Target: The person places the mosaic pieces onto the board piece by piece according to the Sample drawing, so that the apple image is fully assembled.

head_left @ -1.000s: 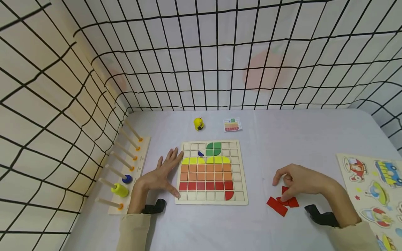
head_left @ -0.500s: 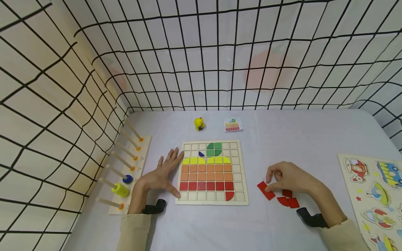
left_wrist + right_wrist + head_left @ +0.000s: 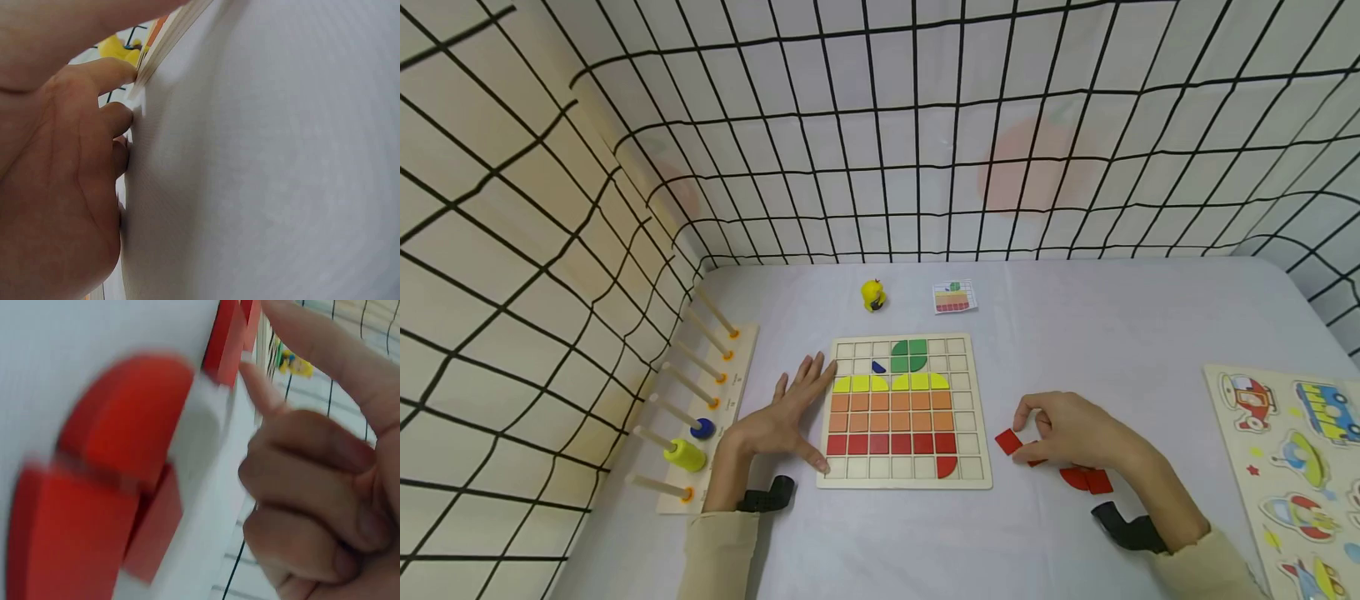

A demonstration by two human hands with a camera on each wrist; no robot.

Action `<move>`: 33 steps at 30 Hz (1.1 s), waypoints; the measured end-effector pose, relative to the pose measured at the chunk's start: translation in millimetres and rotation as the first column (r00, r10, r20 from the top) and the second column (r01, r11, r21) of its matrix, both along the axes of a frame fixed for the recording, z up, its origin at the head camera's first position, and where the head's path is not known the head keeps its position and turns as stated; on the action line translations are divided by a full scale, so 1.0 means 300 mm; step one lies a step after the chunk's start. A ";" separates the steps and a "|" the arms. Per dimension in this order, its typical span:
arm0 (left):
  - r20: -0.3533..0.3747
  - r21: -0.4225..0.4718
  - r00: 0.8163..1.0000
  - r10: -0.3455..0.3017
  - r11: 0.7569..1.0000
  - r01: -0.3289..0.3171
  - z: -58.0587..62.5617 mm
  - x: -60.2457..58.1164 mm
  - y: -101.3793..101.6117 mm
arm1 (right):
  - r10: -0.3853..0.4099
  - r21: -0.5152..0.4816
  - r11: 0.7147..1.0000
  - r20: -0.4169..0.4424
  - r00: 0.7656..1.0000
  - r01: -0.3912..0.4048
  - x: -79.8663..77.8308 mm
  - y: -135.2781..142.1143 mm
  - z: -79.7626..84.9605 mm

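My left hand [image 3: 786, 421] lies with spread fingers along the left edge of a square wooden grid board [image 3: 981, 417]. Its thumb and fingertips touch the board's rim. Rows of red, orange and yellow tiles [image 3: 880, 402] fill part of the grid. Green tiles [image 3: 909, 356] and a small blue piece [image 3: 878, 367] sit above them. Right of the board, my right hand [image 3: 1075, 429] holds a red square tile [image 3: 1008, 441] on the table between thumb and index fingertip. Another red tile [image 3: 1036, 463] shows partly under the thumb. In the right wrist view, its other fingers [image 3: 300, 487] are curled.
Loose red pieces [image 3: 1086, 480] lie below the right hand. A pegboard [image 3: 741, 367] stands left, a picture puzzle [image 3: 1240, 433] lies right. Behind the board are a yellow duck [image 3: 872, 295] and a pattern card [image 3: 954, 297]. Black netting [image 3: 917, 175] rises at the back.
My right hand has moved left toward the board, sliding two red square tiles from the pile; these now lie apart. My left hand stays in place on the board's edge.
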State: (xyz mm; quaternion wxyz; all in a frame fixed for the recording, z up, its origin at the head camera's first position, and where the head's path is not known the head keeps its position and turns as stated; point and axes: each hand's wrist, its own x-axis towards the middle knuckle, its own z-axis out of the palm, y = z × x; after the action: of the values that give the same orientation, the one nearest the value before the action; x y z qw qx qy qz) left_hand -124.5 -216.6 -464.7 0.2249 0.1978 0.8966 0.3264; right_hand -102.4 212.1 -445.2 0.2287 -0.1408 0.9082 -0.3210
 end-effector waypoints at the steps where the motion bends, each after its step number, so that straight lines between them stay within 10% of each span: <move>1: 0.000 0.000 1.000 0.000 1.000 0.000 0.001 0.000 0.000 | -0.005 0.016 1.000 -0.028 1.000 0.006 0.004 -0.011 -0.001; 23: 0.009 0.022 1.000 0.008 1.000 -0.008 0.002 0.000 0.000 | -0.038 0.064 0.997 -0.175 0.984 0.050 0.013 -0.102 0.022; 33: 0.009 0.012 1.000 0.010 1.000 -0.010 0.003 0.001 0.000 | -0.023 0.090 0.996 -0.062 0.998 0.029 0.023 -0.086 0.016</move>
State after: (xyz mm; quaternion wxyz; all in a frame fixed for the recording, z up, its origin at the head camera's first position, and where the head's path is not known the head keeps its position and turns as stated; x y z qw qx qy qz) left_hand -124.3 -216.6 -463.7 0.2262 0.1929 0.8945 0.3339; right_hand -95.5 186.5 -440.4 0.2029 -0.1281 0.9302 -0.2779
